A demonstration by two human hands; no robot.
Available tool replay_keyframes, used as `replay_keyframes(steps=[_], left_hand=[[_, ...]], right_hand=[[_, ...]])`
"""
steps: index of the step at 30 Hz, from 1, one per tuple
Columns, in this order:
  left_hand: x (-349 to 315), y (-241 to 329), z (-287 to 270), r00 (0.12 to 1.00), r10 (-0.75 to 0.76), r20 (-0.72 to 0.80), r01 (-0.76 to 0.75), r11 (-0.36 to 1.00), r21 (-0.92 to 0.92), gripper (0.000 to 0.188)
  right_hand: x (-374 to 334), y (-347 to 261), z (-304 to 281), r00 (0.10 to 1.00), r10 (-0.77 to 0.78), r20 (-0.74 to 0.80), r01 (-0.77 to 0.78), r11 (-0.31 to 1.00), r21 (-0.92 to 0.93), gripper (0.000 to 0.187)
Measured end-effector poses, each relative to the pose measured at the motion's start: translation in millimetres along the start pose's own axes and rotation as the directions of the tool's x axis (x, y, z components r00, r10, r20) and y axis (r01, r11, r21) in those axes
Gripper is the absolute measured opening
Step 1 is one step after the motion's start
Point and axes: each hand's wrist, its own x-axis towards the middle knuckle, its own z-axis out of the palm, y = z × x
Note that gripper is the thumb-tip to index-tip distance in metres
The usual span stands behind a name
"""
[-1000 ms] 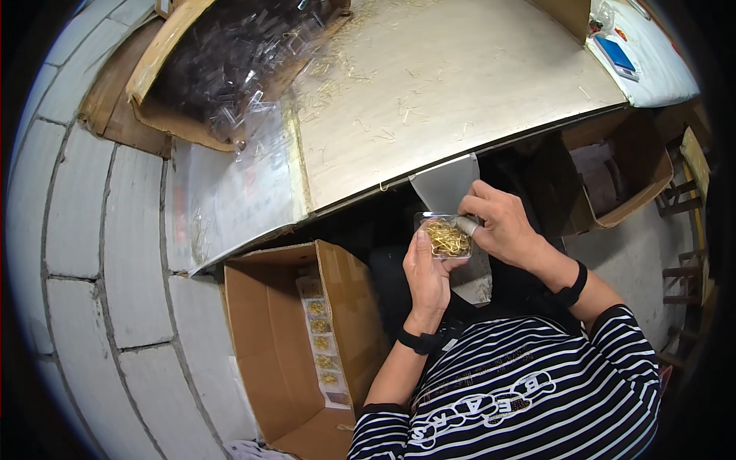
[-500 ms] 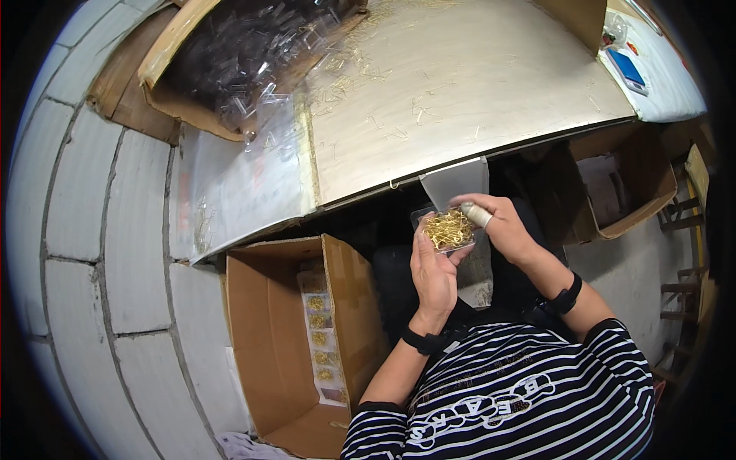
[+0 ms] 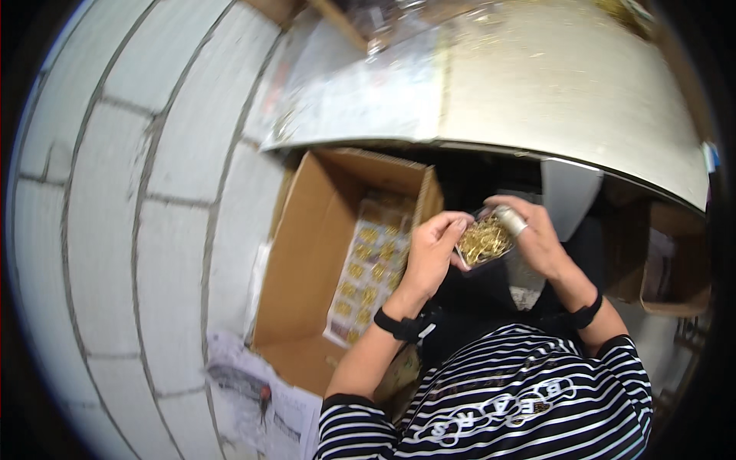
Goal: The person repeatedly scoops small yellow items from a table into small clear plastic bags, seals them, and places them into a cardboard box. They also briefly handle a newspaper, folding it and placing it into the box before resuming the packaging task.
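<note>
A small clear plastic box (image 3: 469,266) heaped with gold-coloured bent wire pieces (image 3: 486,241) is held up in front of my body. My left hand (image 3: 432,254) grips its left side, thumb and fingertips at the rim. On the opposite side my right hand (image 3: 538,238) curls round the box, and one finger wrapped in pale tape lies over the wire pieces. The box's underside and some of the right fingertips are hidden.
At my left, an open cardboard box (image 3: 295,284) holds rows of similar filled boxes (image 3: 369,294). A pale worktable (image 3: 567,84) runs across the far side. Another carton (image 3: 675,268) stands under it at the right. Papers (image 3: 264,391) lie at the lower left by a block wall (image 3: 172,284).
The view has swung left, showing more of the open carton and its rows. My left hand has shifted from under the clear box to its left side; my right hand stays on it.
</note>
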Motion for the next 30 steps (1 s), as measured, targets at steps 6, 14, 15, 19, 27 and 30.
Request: replay_keyframes(steps=[6, 14, 15, 19, 27, 30], left_hand=[[-51.4, 34.1, -139.9, 0.891, 0.125, -0.436, -0.141, 0.99, -0.006, 0.021], [-164.6, -94.9, -339.0, 0.61, -0.269, -0.745, 0.384, 0.923, -0.019, 0.017], [-171.7, -121.2, -349.9, 0.556, -0.33, -0.763, 0.401, 0.91, -0.102, 0.016], [-197.2, -226.5, -379.8, 0.343, -0.411, -0.844, 0.41, 0.874, -0.259, 0.016], [-220.2, -320.5, -391.0, 0.263, 0.014, -0.965, 0.572, 0.803, 0.168, 0.016], [-227.0, -333.3, -402.1, 0.287, 0.045, -0.957, 0.716, 0.654, 0.246, 0.022]], right_hand=[[4.1, -19.2, 1.6, 0.998, -0.039, -0.057, 0.033, 0.995, -0.095, 0.041], [-27.4, 33.1, -70.6, 0.979, 0.101, -0.179, -0.16, 0.919, -0.359, 0.04], [-30.8, 35.6, -76.5, 0.977, 0.133, -0.167, -0.183, 0.925, -0.332, 0.039], [-40.7, 45.0, -77.8, 0.966, 0.219, -0.135, -0.249, 0.931, -0.267, 0.038], [-36.3, 23.2, -28.3, 0.941, 0.339, 0.019, -0.29, 0.831, -0.475, 0.028], [-35.8, 12.5, -7.6, 0.895, 0.447, 0.015, -0.335, 0.693, -0.638, 0.032]])
